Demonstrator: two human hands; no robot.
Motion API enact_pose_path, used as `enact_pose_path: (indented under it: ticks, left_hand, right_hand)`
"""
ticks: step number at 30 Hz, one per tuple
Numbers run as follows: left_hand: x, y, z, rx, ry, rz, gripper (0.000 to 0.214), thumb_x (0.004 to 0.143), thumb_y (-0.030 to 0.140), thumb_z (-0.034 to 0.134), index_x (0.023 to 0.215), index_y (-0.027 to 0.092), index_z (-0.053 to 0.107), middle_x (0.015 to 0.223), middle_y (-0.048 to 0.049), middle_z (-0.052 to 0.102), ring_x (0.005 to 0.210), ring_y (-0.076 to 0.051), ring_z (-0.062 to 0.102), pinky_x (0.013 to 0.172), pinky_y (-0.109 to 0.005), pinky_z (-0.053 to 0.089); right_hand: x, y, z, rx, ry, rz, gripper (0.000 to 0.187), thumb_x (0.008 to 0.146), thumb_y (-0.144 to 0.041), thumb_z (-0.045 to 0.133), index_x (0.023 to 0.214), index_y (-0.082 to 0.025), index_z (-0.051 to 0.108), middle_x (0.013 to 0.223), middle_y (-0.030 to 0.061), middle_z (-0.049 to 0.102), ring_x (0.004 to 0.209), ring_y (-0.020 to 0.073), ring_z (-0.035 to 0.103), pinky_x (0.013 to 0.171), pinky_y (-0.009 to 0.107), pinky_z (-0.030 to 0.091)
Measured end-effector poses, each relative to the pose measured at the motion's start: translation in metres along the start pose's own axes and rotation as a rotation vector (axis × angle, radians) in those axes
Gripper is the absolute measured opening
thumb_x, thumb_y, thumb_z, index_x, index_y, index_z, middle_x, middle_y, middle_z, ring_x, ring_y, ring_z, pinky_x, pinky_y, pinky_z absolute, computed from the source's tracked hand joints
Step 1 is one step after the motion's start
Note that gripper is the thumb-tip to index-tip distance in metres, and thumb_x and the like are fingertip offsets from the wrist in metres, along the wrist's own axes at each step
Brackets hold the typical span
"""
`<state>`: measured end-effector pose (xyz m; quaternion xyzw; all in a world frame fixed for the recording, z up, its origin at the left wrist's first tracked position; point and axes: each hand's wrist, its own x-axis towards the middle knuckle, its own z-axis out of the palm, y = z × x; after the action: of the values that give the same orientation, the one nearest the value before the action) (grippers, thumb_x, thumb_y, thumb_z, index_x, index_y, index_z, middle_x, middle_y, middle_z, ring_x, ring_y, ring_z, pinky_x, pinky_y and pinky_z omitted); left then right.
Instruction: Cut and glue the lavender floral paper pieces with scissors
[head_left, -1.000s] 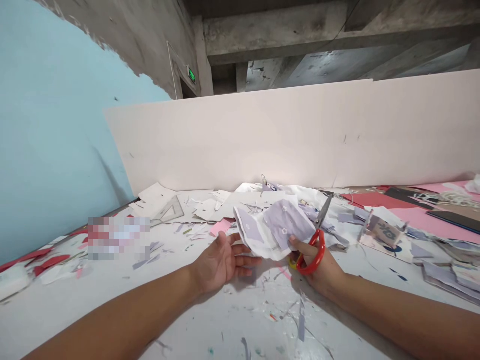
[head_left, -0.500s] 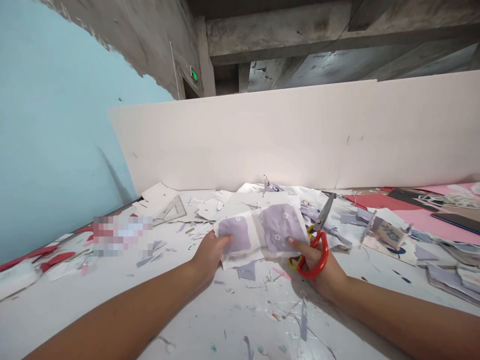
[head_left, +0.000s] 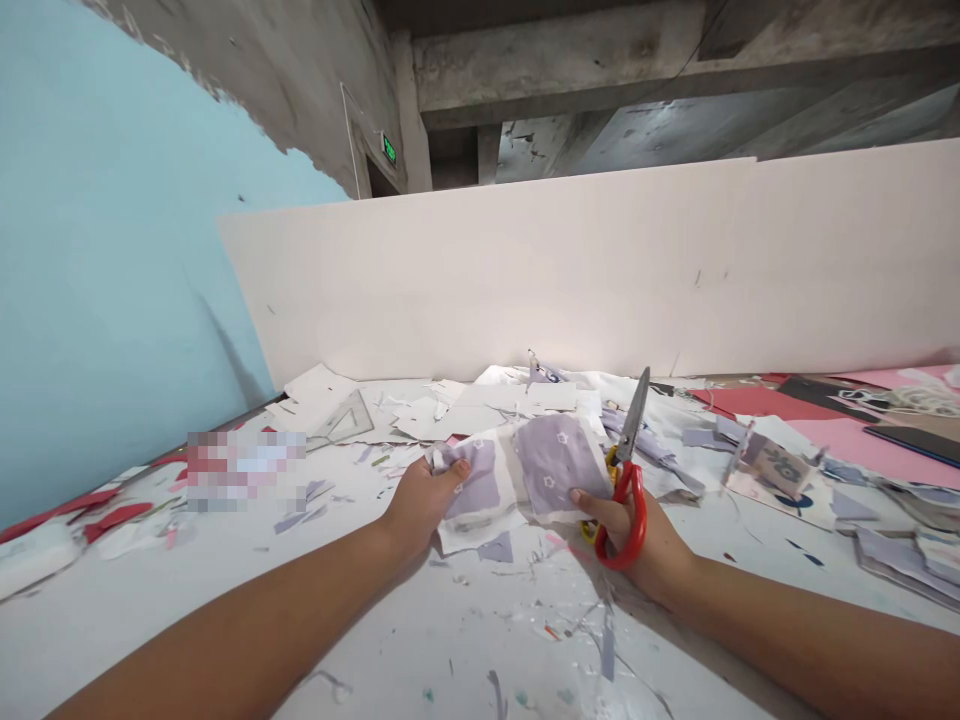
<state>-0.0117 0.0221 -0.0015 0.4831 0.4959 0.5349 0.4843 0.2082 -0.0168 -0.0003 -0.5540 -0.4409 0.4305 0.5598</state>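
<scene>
Left hand point(head_left: 424, 505) has closed its grip on the lilac-printed sheet's point(head_left: 559, 465) 9 o'clock corner, bunching it — right hand's point(head_left: 641, 535) grip stays clamped on red-handled scissors point(head_left: 632, 425), blades together, pointing 12 o'clock.

Nothing is legible anywhere in this view. A small green sign point(head_left: 388, 150) is glowing above the doorway point(head_left: 377, 176) in the concrete wall, its lettering too small and slanted to make out. Toward the right, a printed paper scrap point(head_left: 780, 468) is lying on the table point(head_left: 390, 620), showing a dark patterned design, possibly characters, but unreadable at this size. A pixelated patch point(head_left: 246, 472) is covering part of the tabletop at left, hiding whatever lies there. The lilac-printed paper point(head_left: 559, 462) is carrying only small pale flower marks, with no readable words.
</scene>
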Motion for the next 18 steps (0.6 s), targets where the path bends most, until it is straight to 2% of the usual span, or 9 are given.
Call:
enact_pose_path:
  ticks: [7,13,18]
  left_hand:
    - [-0.0038,0.0024,-0.0011,0.016,-0.07,0.065,0.04,0.059,0.042,0.068,0.089,0.017,0.06,0.081,-0.0053,0.065,0.073,-0.019,0.061,0.067,-0.032,0.048]
    - [-0.0073,0.0072,-0.0007,0.126,0.003,0.075,0.033,0.058,0.039,0.069,0.078,0.017,0.057,0.067,-0.0017,0.062,0.064,-0.018,0.06,0.06,-0.03,0.047]
    - [-0.0089,0.0055,-0.0007,0.038,-0.026,0.072,0.042,0.061,0.044,0.066,0.091,0.016,0.059,0.078,-0.0054,0.065,0.069,-0.019,0.061,0.064,-0.032,0.048]
  right_hand:
    - [0.0031,0.002,-0.0022,0.019,0.014,0.011,0.042,0.053,-0.027,0.072,0.053,-0.022,0.03,0.042,-0.0085,0.027,0.041,0.0071,0.025,0.041,0.024,0.018]
    - [0.0042,0.0041,-0.003,0.095,-0.001,0.011,0.036,0.052,-0.024,0.073,0.054,-0.022,0.037,0.039,-0.0073,0.032,0.039,0.0082,0.028,0.04,0.026,0.019]
    - [0.0052,0.0053,-0.0034,0.146,-0.008,0.02,0.032,0.051,-0.024,0.073,0.055,-0.022,0.042,0.037,-0.0063,0.035,0.038,0.0097,0.031,0.04,0.027,0.021]
